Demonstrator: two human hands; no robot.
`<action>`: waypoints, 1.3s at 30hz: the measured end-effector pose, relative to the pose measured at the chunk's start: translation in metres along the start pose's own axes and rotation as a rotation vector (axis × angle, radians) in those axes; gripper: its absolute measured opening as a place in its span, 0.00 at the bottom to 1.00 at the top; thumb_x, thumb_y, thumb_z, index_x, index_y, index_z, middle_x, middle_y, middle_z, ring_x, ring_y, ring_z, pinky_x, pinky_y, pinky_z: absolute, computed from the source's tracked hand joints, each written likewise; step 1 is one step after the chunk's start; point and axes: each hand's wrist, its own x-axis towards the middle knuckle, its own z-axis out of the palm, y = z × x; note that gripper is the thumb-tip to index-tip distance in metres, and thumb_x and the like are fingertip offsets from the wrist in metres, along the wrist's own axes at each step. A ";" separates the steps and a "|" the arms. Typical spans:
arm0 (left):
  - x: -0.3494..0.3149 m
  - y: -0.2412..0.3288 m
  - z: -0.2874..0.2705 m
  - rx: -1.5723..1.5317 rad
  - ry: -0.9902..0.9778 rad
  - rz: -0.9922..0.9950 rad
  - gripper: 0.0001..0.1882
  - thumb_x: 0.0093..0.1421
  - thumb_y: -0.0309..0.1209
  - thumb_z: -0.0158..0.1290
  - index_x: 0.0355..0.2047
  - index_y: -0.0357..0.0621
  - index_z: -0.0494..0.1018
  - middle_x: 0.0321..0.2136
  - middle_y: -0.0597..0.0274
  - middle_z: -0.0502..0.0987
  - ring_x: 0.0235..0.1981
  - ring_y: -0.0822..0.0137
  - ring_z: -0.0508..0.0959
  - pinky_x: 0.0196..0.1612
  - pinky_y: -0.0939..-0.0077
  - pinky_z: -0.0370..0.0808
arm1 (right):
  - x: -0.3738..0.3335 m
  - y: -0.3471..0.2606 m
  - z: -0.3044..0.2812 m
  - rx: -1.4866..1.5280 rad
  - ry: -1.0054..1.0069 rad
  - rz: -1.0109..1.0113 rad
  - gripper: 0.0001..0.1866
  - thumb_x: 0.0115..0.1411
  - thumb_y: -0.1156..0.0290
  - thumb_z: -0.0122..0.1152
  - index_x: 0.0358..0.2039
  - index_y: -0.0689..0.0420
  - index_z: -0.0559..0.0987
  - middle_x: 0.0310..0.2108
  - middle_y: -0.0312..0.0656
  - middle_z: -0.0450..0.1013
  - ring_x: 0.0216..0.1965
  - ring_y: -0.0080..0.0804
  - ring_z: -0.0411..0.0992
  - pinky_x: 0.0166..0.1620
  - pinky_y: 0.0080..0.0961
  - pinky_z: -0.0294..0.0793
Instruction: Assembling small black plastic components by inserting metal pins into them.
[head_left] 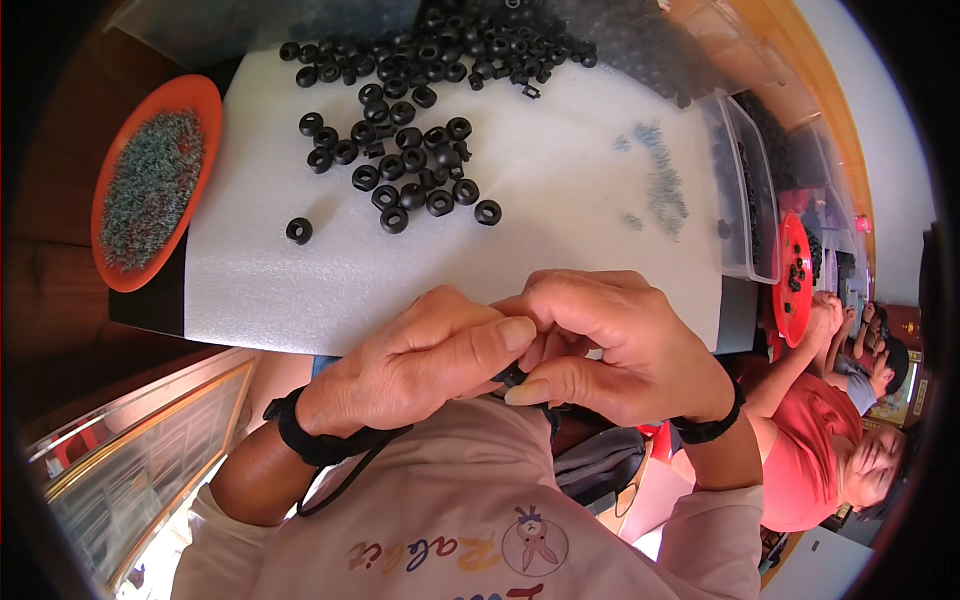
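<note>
My left hand (415,360) and my right hand (625,345) meet in front of my chest, near the front edge of a white foam sheet (290,290). Both are closed, thumbs towards each other, around a small black piece (512,376) that is mostly hidden by the fingers. Beyond them lie several loose black round pieces with holes (395,218), which look like plastic cord-lock parts. One such piece (299,230) sits apart on the left. A larger heap of black pieces (440,45) covers the far edge.
An orange plate (212,130) of tiny grey-blue pieces, seemingly springs, stands left. A scatter of similar bits (662,180) lies right. Clear plastic bins (762,215) and a red plate (793,318) stand farther right, where a person in red (800,450) sits.
</note>
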 end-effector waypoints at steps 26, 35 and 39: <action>0.000 -0.011 0.006 0.019 0.201 0.163 0.26 0.68 0.47 0.38 0.22 0.37 0.67 0.15 0.70 0.63 0.19 0.77 0.60 0.22 0.77 0.56 | 0.002 0.004 0.009 0.088 0.167 0.030 0.16 0.51 0.70 0.68 0.34 0.64 0.73 0.25 0.36 0.69 0.24 0.19 0.69 0.24 0.15 0.66; -0.001 -0.018 0.004 -0.145 0.230 0.135 0.24 0.68 0.47 0.37 0.26 0.40 0.67 0.17 0.73 0.61 0.20 0.80 0.58 0.23 0.85 0.55 | -0.002 0.000 0.021 0.090 0.343 0.025 0.11 0.54 0.79 0.63 0.34 0.63 0.70 0.21 0.37 0.69 0.21 0.18 0.67 0.23 0.16 0.66; 0.003 -0.016 0.007 -0.129 0.235 0.179 0.24 0.68 0.47 0.37 0.25 0.40 0.67 0.17 0.72 0.62 0.21 0.80 0.59 0.24 0.85 0.57 | 0.000 0.002 0.024 -0.334 0.433 -0.240 0.09 0.53 0.81 0.61 0.33 0.62 0.71 0.21 0.43 0.69 0.18 0.31 0.69 0.21 0.23 0.67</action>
